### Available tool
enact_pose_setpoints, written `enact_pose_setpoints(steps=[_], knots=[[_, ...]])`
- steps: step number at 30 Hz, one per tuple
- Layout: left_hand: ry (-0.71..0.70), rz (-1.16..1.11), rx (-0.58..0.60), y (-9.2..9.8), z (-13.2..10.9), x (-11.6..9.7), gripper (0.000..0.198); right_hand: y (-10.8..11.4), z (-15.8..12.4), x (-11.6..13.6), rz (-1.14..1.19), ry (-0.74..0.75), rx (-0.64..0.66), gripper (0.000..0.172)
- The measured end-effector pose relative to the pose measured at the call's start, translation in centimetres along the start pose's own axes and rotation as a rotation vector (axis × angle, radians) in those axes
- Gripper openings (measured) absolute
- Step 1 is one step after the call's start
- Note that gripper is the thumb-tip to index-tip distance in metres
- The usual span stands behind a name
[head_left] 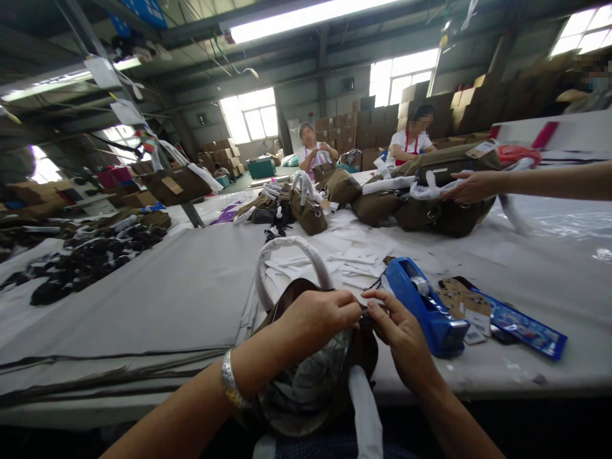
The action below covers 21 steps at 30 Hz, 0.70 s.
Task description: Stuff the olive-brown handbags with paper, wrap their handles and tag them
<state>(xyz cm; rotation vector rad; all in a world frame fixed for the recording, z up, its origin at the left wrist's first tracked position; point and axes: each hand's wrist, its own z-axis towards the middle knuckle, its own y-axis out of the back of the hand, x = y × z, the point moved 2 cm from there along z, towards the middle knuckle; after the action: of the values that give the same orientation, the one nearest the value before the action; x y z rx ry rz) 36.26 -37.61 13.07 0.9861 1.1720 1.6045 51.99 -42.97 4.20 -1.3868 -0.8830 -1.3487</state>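
A brown handbag [306, 382] with white-wrapped handles [291, 252] rests against the table's near edge, its mouth facing me. My left hand [318, 315], a silver bracelet on its wrist, is closed in a pinch at the bag's top rim. My right hand [399, 325] pinches the same spot from the right, fingertips meeting the left hand's. What they grip looks like a small dark fitting at the bag's opening [366, 312]; I cannot make it out clearly.
A blue tape dispenser [423, 306] sits just right of my hands, with paper tags [461, 299] and a blue packet [523, 328] beyond. Several brown bags [430, 204] are piled mid-table. Another person's hand [471, 187] reaches in from the right. Two people sit at the far end. Dark items [86, 258] lie left.
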Motion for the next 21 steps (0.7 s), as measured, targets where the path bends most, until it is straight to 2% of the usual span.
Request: enact_pose_setpoints(steps=[4, 7, 10, 12, 15, 18, 21], knots=[[-0.218, 0.149, 0.046, 1.5, -0.8, 0.2, 0.016, 0.1, 0.9, 0.2, 0.035, -0.008, -0.038, 0.042], [-0.211, 0.1, 0.132, 2.4, -3.3, 1.7, 0.014, 1.4, 2.0, -0.1, 0.072, -0.018, -0.111, 0.039], [-0.045, 0.065, 0.161, 3.7, -8.0, 4.1, 0.008, 4.1, 3.1, -0.4, 0.074, -0.036, -0.224, 0.041], [0.11, 0.114, 0.131, 4.5, -11.7, 5.8, 0.016, 5.9, 3.7, -0.6, 0.076, -0.063, -0.306, 0.045], [0.304, 0.086, 0.111, 4.2, -16.1, 7.7, 0.022, 6.9, 4.3, -0.8, 0.058, -0.07, -0.348, 0.048], [0.483, 0.013, 0.077, 2.6, -18.0, 8.7, 0.019, 6.0, 4.5, -0.6, 0.04, -0.017, -0.304, 0.046], [0.596, 0.005, 0.005, 1.6, -18.1, 8.1, 0.019, 5.1, 3.9, -0.5, -0.02, 0.023, -0.24, 0.055]])
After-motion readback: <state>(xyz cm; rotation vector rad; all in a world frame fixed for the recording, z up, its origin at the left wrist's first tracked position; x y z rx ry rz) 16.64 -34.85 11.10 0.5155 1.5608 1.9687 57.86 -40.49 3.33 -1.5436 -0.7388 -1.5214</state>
